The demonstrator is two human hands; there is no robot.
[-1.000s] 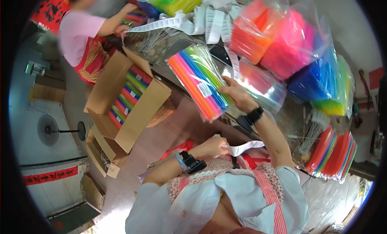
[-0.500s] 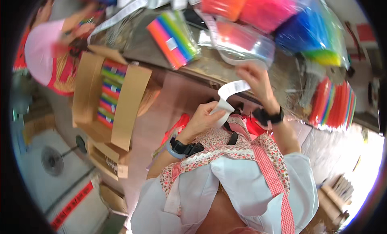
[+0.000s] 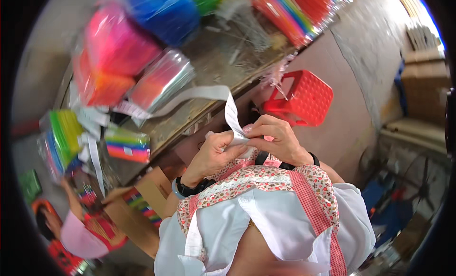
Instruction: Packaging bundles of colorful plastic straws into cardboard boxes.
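Note:
A long white strip of printed labels (image 3: pixel 202 92) runs from the tabletop over its front edge and down to my hands. My left hand (image 3: pixel 212 156) is closed on the strip's near end, thumb on top. Beside it, my right hand (image 3: pixel 279 139) pinches the same strip, fingertips almost meeting the left ones. A small pinkish spot shows at the right fingertips; I cannot make out what it is. Both hands are in front of my flowered apron (image 3: pixel 256 177). The strip's lowest part is partly hidden by my fingers.
Clear bags with pink (image 3: pixel 116 38) and blue (image 3: pixel 164 14) contents lie on the worktable (image 3: pixel 209 62), with rainbow-coloured packs (image 3: pixel 128 145) left and striped packs (image 3: pixel 285 19) right. A red stool (image 3: pixel 311 98) stands beyond my right hand. A co-worker (image 3: pixel 85 235) is by a cardboard box (image 3: pixel 130 223).
My view has swung to the right, so the red stool shows and the box sits lower left. My right hand has come down from the table edge to join the left on the label strip.

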